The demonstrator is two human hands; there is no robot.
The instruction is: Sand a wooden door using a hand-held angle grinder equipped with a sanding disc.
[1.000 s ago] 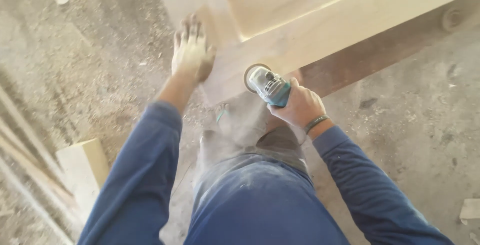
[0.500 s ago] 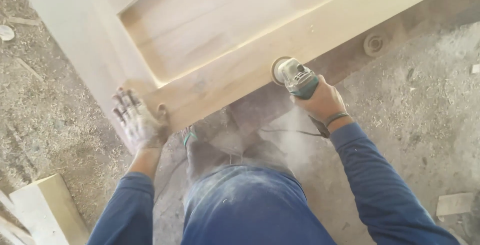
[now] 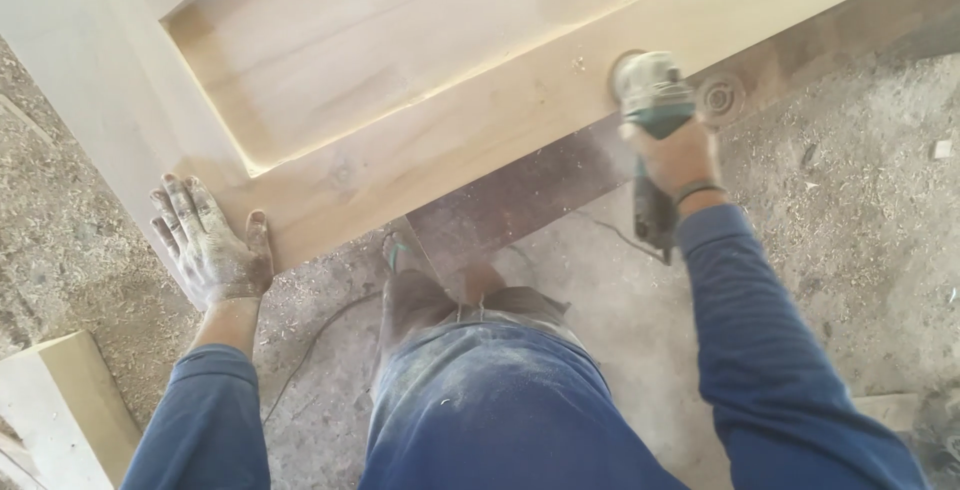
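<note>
While left hand (image 3: 212, 245) lies open on panel (image 3: 420, 80) — right hand (image 3: 678, 157) grips grinder (image 3: 650, 90).

Pale tan wooden door (image 3: 400, 70), teal and grey grinder (image 3: 650, 95), blue sleeves (image 3: 760, 350), perhaps grey-brown dusty floor (image 3: 860, 250)

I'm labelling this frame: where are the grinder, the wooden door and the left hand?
grinder (image 3: 651, 90), head view, on its grey head.
wooden door (image 3: 400, 40), head view, on its recessed panel.
left hand (image 3: 212, 245), head view, on its back.
</note>
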